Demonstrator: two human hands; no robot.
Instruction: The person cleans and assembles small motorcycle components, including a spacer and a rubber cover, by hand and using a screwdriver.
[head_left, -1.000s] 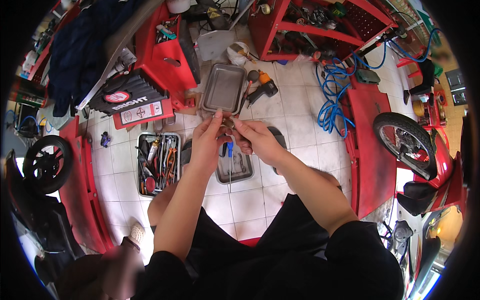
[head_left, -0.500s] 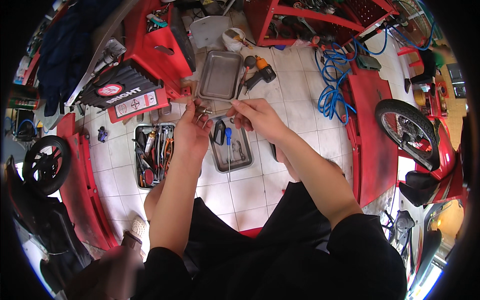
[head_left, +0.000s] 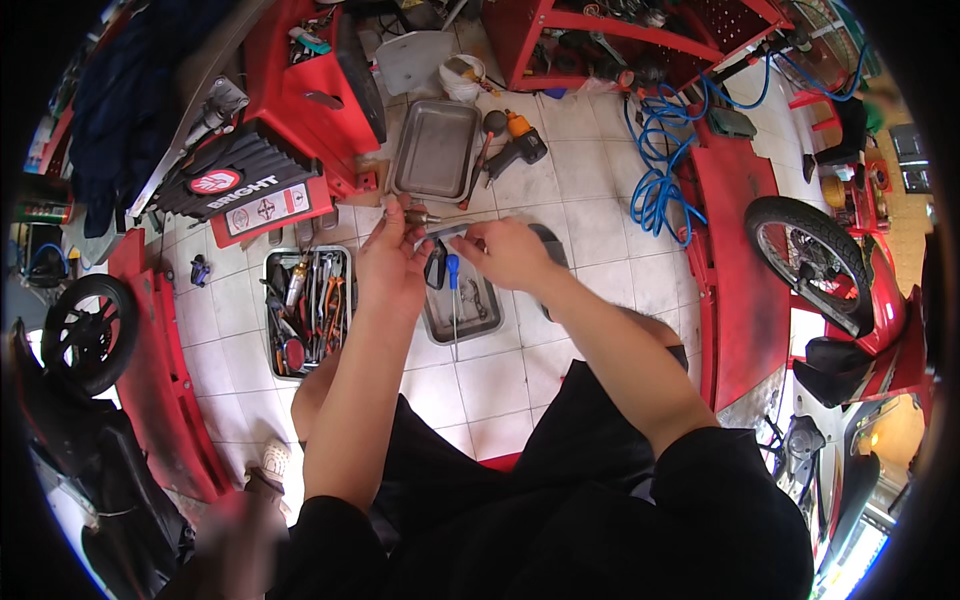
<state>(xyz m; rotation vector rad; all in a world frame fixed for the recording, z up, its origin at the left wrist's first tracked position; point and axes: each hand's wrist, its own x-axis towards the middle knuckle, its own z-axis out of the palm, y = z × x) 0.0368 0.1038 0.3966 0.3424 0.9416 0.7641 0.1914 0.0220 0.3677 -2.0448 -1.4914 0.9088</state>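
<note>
My left hand (head_left: 398, 245) is closed round a small metal part with a short shaft (head_left: 424, 217), whose bright end sticks out to the right past my fingers. Beside it, across a small gap, my right hand (head_left: 508, 253) has its thumb and fingers pinched together; whatever lies between them is too small to make out. Both hands hover over the far end of a grey metal tray (head_left: 484, 334). In that tray lie a blue-handled screwdriver (head_left: 454, 272), its shank reaching over the near rim, a black object (head_left: 436, 264) and some small metal parts.
A tray packed with hand tools (head_left: 308, 312) lies to the left. Farther off are another grey tray (head_left: 436, 150), a hammer (head_left: 490, 130) and an orange-and-black power tool (head_left: 518, 148). Blue hose (head_left: 660, 190) coils at the right. Red ramps (head_left: 745, 270) stand either side near motorcycle wheels (head_left: 810, 255).
My right hand has moved slightly down and its fingers have curled in more. My left hand has turned, so the metal part now points to the right.
</note>
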